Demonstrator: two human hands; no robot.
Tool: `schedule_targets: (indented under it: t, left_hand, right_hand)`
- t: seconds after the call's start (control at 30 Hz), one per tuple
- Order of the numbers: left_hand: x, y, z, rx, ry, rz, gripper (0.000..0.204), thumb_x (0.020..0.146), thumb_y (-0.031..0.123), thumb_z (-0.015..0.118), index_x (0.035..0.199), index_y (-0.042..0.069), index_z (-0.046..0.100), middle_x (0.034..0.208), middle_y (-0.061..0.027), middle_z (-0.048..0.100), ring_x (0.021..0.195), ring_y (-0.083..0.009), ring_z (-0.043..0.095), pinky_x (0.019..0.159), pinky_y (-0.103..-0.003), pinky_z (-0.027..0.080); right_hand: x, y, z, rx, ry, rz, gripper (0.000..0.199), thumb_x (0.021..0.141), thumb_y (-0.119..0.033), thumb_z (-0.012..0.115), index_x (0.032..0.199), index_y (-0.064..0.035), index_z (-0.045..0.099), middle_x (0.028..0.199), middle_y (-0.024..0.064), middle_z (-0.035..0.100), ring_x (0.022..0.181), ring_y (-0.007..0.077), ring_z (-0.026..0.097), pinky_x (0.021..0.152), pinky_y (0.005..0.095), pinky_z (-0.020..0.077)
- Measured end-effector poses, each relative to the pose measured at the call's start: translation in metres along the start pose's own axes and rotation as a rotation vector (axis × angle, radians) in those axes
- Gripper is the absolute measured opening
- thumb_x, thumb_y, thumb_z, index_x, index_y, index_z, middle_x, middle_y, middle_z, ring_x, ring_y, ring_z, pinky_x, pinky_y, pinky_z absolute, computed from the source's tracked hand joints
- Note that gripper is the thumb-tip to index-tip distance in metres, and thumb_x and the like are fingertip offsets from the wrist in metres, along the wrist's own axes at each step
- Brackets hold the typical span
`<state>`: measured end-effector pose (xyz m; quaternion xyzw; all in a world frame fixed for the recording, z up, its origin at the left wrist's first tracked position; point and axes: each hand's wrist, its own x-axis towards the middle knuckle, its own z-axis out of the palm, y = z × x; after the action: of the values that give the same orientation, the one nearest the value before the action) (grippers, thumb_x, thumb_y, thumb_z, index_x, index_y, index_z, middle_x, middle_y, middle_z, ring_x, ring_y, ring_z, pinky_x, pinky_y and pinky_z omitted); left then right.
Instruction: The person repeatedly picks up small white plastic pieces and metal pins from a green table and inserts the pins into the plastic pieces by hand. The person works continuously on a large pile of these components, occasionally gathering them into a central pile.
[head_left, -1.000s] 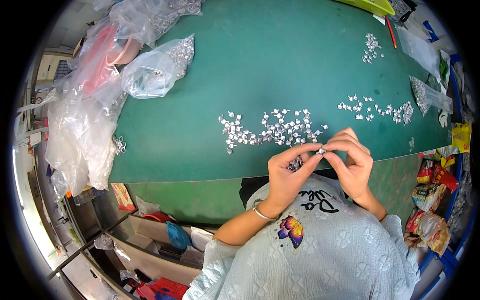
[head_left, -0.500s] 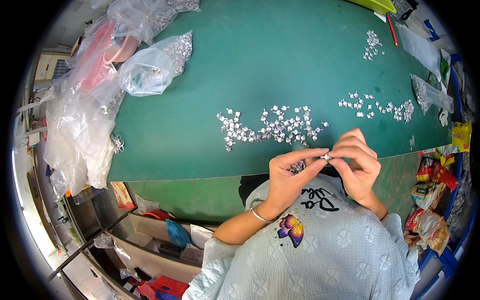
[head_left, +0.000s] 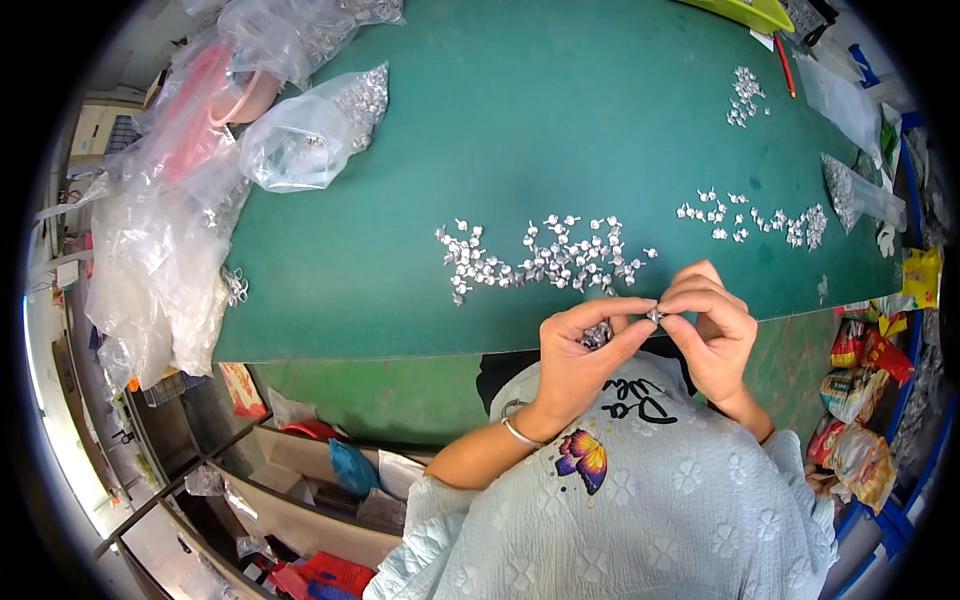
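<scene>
A small silvery metal piece [head_left: 654, 315] sits pinched between the fingertips of both hands, just off the near edge of the green counter [head_left: 560, 140] and above the person's lap. The left hand [head_left: 585, 350] grasps it from the left with thumb and forefinger, and its curled palm cups a little heap of more silvery pieces [head_left: 598, 334]. The right hand [head_left: 712, 335] grasps the same piece from the right, its fingers bent down over it; the fingertips of the two hands touch at the piece. A thin bangle [head_left: 520, 432] circles the left wrist.

On the counter, just beyond the hands, lies a loose scatter of like pieces [head_left: 545, 258], spread in a band near the near edge. A second, thinner scatter [head_left: 755, 220] lies toward the counter's right side, and a small cluster [head_left: 745, 95] sits near its far right corner, beside a red pen [head_left: 786, 65]. At the counter's far left corner, clear plastic bags holding more silvery pieces [head_left: 320, 125] rest on the surface, and a heap of crumpled clear bags [head_left: 165, 250] hangs over its left edge. A small clear bag [head_left: 855, 195] lies at the counter's right edge. Coloured packets [head_left: 865, 350] are piled below the counter's right side.
</scene>
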<state>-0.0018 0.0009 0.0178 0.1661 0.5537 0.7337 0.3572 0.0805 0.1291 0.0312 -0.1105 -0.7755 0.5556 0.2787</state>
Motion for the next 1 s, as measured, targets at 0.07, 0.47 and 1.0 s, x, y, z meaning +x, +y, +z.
schedule_targets:
  t: [0.07,0.47,1.0]
  left_hand:
    - [0.004,-0.003,-0.001,-0.019,0.005,-0.089,0.017,0.078,0.001,0.064,0.095,0.0,0.066,0.062,0.0063,0.047,0.057,-0.0012,0.038,0.05,-0.017,0.031]
    - [0.04,-0.027,-0.017,-0.307,0.025,-0.488,0.024,0.083,0.016,0.063,0.1,-0.001,0.06,0.06,0.0061,0.044,0.049,-0.0022,0.036,0.042,-0.018,0.026]
    - [0.18,0.036,0.016,-0.06,-0.149,-0.146,0.027,0.088,0.018,0.056,0.104,-0.003,0.06,0.059,0.0057,0.042,0.046,-0.0008,0.03,0.038,-0.017,0.02]
  right_hand:
    - [0.002,0.006,0.001,-0.018,0.009,0.008,0.014,0.066,0.006,0.067,0.078,0.0021,0.062,0.074,0.0083,0.062,0.072,0.0207,0.054,0.066,0.0297,0.0428]
    - [0.012,0.028,0.003,-0.127,0.039,0.259,0.013,0.071,0.002,0.066,0.084,0.0004,0.064,0.073,0.0083,0.062,0.07,0.0195,0.055,0.066,0.0292,0.0435]
    - [-0.004,0.068,-0.007,-0.51,-0.047,0.08,0.011,0.068,0.004,0.063,0.077,0.0002,0.059,0.079,0.0111,0.051,0.077,0.0293,0.052,0.067,0.0361,0.0435]
